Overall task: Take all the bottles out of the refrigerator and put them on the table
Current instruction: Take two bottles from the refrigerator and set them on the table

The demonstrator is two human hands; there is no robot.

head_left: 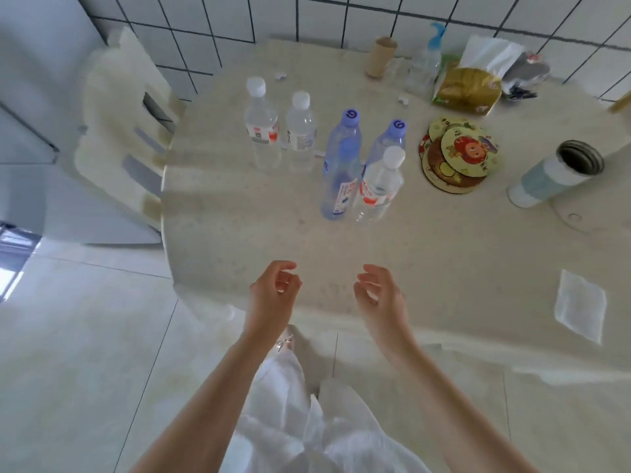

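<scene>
Plastic bottles, five, upright on the table (239, 233), centre and upper-centre of frame. From the left: clear bottle with white cap (261, 122); second clear bottle (300, 129) just beside it; blue bottle with purple cap (341, 165); second blue bottle (387, 138) behind a third clear bottle (377, 186), these three tightly grouped, possibly touching. Right of them: round coasters (454, 155), open cylindrical container (556, 172). Refrigerator not clearly in view; remaining count cannot be told.

Lower centre: left hand (273, 295) and right hand (380, 295), both empty, fingers loosely curled and spread, over the near table edge.

Risk, judged: the crowded trio could topple like skittles if another bottle is set among them. Clear space lies nearer.
</scene>
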